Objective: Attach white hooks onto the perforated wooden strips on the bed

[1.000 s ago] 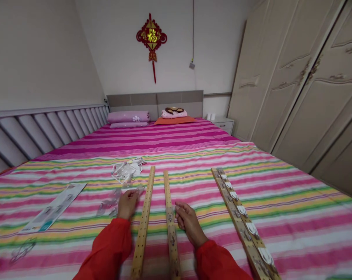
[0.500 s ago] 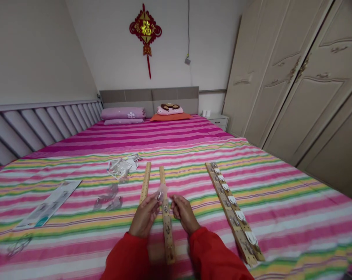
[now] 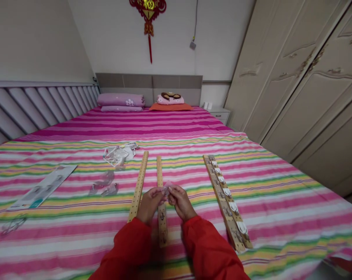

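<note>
My left hand (image 3: 149, 203) and my right hand (image 3: 181, 201) meet over the middle wooden strip (image 3: 159, 171). Both are closed on a small clear adhesive hook (image 3: 166, 187), its transparent plate partly showing between the fingertips. Fingers hide much of the hook. Below the hands, several metal hooks on clear plates sit along the near part of that strip. Beside my left hand lies a bare wooden strip with rows of holes (image 3: 140, 182).
To the right lie two wooden strips (image 3: 222, 198), side by side, bearing metal hooks and white loops. Leftward are loose clear hooks (image 3: 106, 186), a heap of packets (image 3: 119, 153), a flat hook card (image 3: 44, 188) and thin wire loops (image 3: 14, 223), all on the striped bedspread.
My right hand has moved left to meet my left hand at the clear hook, and its fingertips now touch it. The camera view has tilted down a little.
</note>
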A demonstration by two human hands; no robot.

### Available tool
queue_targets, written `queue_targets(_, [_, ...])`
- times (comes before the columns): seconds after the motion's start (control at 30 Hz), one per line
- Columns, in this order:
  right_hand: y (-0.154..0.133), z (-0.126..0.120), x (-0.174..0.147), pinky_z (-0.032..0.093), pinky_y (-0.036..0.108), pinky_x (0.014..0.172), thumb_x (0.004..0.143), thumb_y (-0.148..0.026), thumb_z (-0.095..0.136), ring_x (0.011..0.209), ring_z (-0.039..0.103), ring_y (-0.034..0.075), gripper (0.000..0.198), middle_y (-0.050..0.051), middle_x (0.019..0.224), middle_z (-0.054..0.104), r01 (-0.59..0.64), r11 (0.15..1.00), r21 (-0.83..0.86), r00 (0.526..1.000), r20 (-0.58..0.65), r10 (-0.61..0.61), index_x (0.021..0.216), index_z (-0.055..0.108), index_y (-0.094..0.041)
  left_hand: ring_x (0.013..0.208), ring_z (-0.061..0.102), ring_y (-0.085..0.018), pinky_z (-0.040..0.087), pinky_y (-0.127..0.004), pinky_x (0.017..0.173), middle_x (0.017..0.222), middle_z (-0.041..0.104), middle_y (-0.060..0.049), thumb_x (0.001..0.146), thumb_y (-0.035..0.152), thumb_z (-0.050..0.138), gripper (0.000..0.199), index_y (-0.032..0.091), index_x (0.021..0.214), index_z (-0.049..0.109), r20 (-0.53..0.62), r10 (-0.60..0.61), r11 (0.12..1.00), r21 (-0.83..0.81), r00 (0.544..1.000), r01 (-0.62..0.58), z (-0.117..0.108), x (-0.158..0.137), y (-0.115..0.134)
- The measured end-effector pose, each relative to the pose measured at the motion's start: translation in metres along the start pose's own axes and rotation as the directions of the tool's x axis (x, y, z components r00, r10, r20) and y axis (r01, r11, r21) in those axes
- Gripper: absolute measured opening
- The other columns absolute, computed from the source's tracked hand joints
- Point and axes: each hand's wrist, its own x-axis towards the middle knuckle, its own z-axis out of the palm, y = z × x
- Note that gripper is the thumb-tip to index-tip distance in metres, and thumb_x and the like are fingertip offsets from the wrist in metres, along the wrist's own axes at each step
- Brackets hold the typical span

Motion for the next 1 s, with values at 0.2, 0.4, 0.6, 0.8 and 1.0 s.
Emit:
queue_targets(0.2, [0.001, -0.002, 0.002, 0.021, 0.020, 0.040, 0.066, -0.035, 0.075, 0.037, 0.031, 0.005, 0.023, -0.007, 0.039, 0.044, -0.015, 1.000, 0.024, 1.000, 0.009, 0.015, 0.063, 0.061, -0.017, 0.067, 0.065, -0.012, 0.047, -0.022, 0.064, 0.074, 0.070, -0.005, 0.051, 0.046, 0.078, 0.046, 0.014, 0.082, 0.067, 0.012, -0.022, 1.000, -0.020, 1.000, 0.022, -0.005, -0.002, 0.000])
queue_targets(0.4, [0.001, -0.002, 0.002, 0.024, 0.020, 0.039, 0.068, -0.034, 0.075, 0.038, 0.033, 0.005, 0.021, -0.006, 0.043, 0.047, -0.017, 0.999, 0.038, 1.000, 0.013, 0.016, 0.064, 0.062, -0.017, 0.063, 0.063, -0.014, 0.044, -0.022, 0.056, 0.071, 0.069, -0.005, 0.057, 0.048, 0.073, 0.040, 0.014, 0.077, 0.067, -0.020, 0.072, 0.993, 0.094, 0.997, -0.070, -0.007, 0.000, -0.002])
queue_targets(0.6, [0.001, -0.002, 0.002, 0.025, 0.020, 0.039, 0.066, -0.034, 0.076, 0.039, 0.035, 0.005, 0.022, -0.004, 0.049, 0.053, -0.008, 1.000, 0.020, 1.000, 0.021, 0.007, 0.065, 0.063, -0.017, 0.067, 0.062, -0.016, 0.046, -0.026, 0.061, 0.070, 0.070, -0.005, 0.062, 0.043, 0.069, 0.033, 0.014, 0.077, 0.069, 0.071, 0.230, 0.948, 0.210, 0.970, -0.240, -0.005, 0.013, 0.010])
queue_targets(0.8, [0.001, 0.000, 0.003, 0.024, 0.019, 0.037, 0.067, -0.034, 0.075, 0.038, 0.037, 0.004, 0.029, -0.003, 0.061, 0.060, 0.007, 1.000, 0.004, 1.000, 0.008, -0.007, 0.090, 0.068, -0.018, 0.055, 0.056, -0.012, 0.041, -0.023, 0.053, 0.057, 0.063, -0.001, 0.053, 0.041, 0.072, 0.032, 0.014, 0.068, 0.065, 0.000, 0.172, 0.978, 0.122, 0.985, -0.170, -0.014, 0.031, 0.016])
queue_targets(1.0, [0.009, 0.002, 0.008, 0.027, 0.020, 0.035, 0.067, -0.038, 0.073, 0.035, 0.040, 0.005, 0.028, -0.003, 0.062, 0.061, 0.085, 0.985, -0.153, 0.992, -0.075, -0.097, 0.083, 0.067, -0.016, 0.049, 0.052, -0.010, 0.037, -0.022, 0.049, 0.050, 0.060, 0.001, 0.050, 0.040, 0.074, 0.032, 0.014, 0.063, 0.063, -0.063, 0.103, 0.991, 0.090, 0.993, -0.097, -0.024, 0.042, 0.009])
